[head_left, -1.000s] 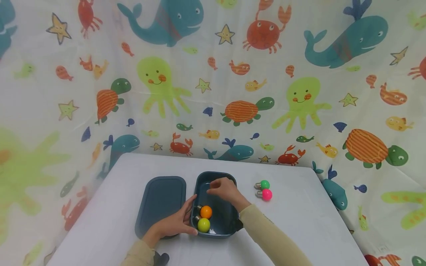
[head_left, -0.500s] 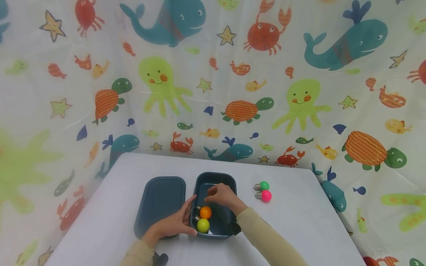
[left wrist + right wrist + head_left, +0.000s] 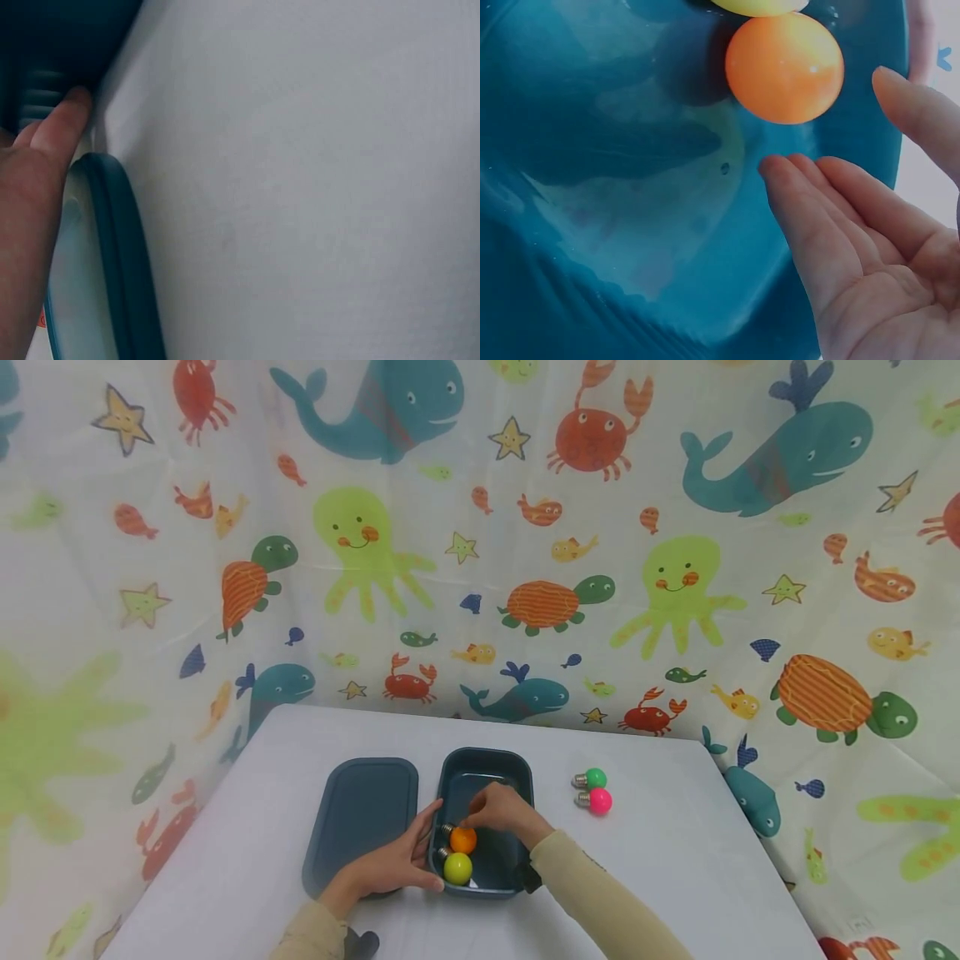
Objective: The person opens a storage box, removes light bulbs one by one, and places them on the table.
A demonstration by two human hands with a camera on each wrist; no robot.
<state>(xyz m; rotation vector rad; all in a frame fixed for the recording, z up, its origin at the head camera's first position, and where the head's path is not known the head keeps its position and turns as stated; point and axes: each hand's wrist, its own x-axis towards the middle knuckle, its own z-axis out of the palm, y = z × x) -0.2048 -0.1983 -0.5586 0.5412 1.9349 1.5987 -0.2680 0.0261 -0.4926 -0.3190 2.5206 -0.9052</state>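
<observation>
A dark blue plastic box (image 3: 495, 883) stands on the table and holds an orange light bulb (image 3: 463, 840) and a yellow light bulb (image 3: 458, 868) at its front left. My left hand (image 3: 390, 866) rests against the box's left side, with the thumb by the front corner. In the left wrist view, its extended fingers (image 3: 64, 124) touch the box's outer wall. Over the inside of the box, my right hand (image 3: 501, 810) is just beyond the orange bulb. Seen from the right wrist, its thumb stands apart from the fingers and nothing lies between them.
Left of the box lies its dark blue lid (image 3: 363, 818). A green bulb (image 3: 596, 778) and a pink bulb (image 3: 600, 801) lie close together on the white table (image 3: 675, 860) to the right. A curtain with sea animals hangs behind.
My right hand has come nearer through the box, from its far part to close by the orange bulb. The left hand has stayed at the box's side.
</observation>
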